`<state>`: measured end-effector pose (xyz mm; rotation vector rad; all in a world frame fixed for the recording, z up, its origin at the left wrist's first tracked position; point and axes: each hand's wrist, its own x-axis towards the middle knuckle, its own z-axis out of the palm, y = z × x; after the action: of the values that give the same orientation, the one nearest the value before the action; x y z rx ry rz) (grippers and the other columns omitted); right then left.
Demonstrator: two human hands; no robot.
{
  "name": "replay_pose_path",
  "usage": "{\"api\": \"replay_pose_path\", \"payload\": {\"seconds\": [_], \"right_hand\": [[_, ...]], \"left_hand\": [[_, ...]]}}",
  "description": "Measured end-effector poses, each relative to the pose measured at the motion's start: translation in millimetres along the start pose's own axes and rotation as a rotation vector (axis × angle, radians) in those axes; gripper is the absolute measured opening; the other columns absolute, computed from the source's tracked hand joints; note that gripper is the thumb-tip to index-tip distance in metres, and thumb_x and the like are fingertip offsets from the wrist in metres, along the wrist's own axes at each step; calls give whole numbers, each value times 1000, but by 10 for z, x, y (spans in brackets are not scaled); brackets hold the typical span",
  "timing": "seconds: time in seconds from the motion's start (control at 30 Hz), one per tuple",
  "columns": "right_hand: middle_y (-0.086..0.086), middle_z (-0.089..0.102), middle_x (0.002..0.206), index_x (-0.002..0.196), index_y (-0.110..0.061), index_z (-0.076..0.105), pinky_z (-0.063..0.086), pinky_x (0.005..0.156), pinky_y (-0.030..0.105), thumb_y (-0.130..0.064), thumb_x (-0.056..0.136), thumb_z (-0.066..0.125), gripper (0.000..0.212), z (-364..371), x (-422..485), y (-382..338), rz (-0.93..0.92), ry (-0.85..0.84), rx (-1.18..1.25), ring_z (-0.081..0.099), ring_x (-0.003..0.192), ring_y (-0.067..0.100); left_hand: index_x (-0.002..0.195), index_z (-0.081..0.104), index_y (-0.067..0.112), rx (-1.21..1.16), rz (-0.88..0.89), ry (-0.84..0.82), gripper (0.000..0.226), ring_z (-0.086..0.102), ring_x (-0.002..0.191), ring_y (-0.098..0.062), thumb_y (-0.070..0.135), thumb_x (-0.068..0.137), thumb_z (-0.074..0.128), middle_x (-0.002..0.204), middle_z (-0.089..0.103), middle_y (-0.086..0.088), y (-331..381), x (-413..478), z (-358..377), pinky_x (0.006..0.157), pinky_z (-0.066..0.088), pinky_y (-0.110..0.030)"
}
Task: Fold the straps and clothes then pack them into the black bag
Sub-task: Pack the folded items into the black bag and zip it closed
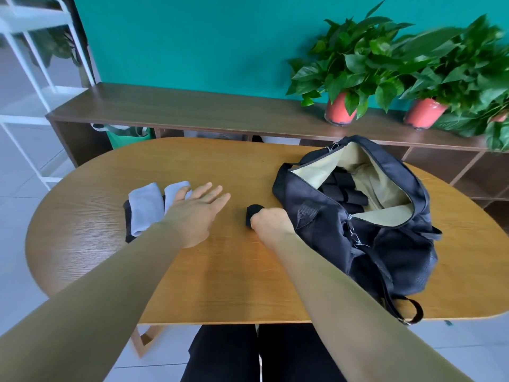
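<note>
The black bag (385,238) lies unzipped on the right of the wooden table (220,271), its beige lining showing. Several rolled black straps (341,191) sit inside it. My right hand (271,220) grips one rolled black strap (252,215) just left of the bag. My left hand (197,206) hovers flat with fingers straight over the table's middle, holding nothing. Left of it lie folded grey clothes (146,208) on top of a dark garment (127,224).
A long brown shelf unit (192,111) runs behind the table, with two potted plants (347,73) in red pots on its right part. A white rack (33,78) stands at far left. A green bag (124,135) sits under the shelf.
</note>
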<state>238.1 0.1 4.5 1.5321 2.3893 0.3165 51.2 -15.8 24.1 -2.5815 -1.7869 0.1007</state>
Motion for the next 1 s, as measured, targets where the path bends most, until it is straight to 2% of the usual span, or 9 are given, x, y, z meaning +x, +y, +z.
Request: {"api": "replay_pose_path", "payload": {"seconds": [0.13,0.23,0.27,0.33,0.4,0.6,0.77,0.9,1.0], "right_hand": [[3,64,96,92,-13,58,21,46,22,9,81,51,26,80,-198,-47,-16,5,-20,62,80,26],[4,66,92,85,-14,48,18,46,23,8,77,55,24,130,-336,-17,-19,48,24,60,74,25],[3,67,85,83,-14,52,17,45,22,3,72,62,22,138,-384,-3,-1,90,19,59,68,23],[-3,60,55,67,-15,61,15,43,18,-10,42,80,32,89,-475,38,46,164,-5,54,46,16],[-5,49,42,54,-17,59,14,43,18,-10,24,81,38,91,-488,169,52,292,30,45,34,14],[-4,44,43,52,-18,51,14,43,20,-5,30,73,34,-164,-614,716,239,619,-8,42,36,16],[-3,44,41,50,-17,50,14,44,18,-6,31,80,37,29,-746,1107,376,582,3,40,32,16],[-1,39,37,48,-14,47,5,45,15,1,23,79,44,254,-710,1386,486,544,6,15,39,18],[-2,32,37,49,-15,41,3,47,13,3,21,76,48,360,-507,1623,560,530,-11,13,42,19]], "left_hand": [[152,1,31,14,-3,-31,69,-9,147,-12,9,97,36,160,-4,8,119,-64,27,117,-2,-43],[152,1,30,19,4,-33,71,-9,147,-12,6,96,37,161,-4,7,224,-52,60,117,-2,-43],[152,1,30,20,6,-28,71,-9,147,-12,6,96,37,161,-4,7,260,-34,53,118,-2,-43],[152,1,29,25,17,-12,71,-8,147,-13,6,95,37,161,-4,7,328,22,9,118,0,-43],[152,2,29,27,32,8,73,-7,147,-13,4,93,37,161,-3,6,415,96,-63,118,1,-43],[152,6,29,21,100,98,69,-4,147,-15,6,95,37,161,2,4,796,401,-294,117,0,-44],[152,3,29,-10,164,83,74,-7,147,-13,3,93,39,161,-2,4,1100,618,-326,118,-2,-43],[152,0,29,0,211,70,76,-9,147,-13,3,92,38,161,-5,5,1243,808,-307,118,-3,-44],[152,0,28,4,225,68,78,-11,147,-13,-1,90,37,161,-5,5,1281,981,-322,118,-4,-45]]}}
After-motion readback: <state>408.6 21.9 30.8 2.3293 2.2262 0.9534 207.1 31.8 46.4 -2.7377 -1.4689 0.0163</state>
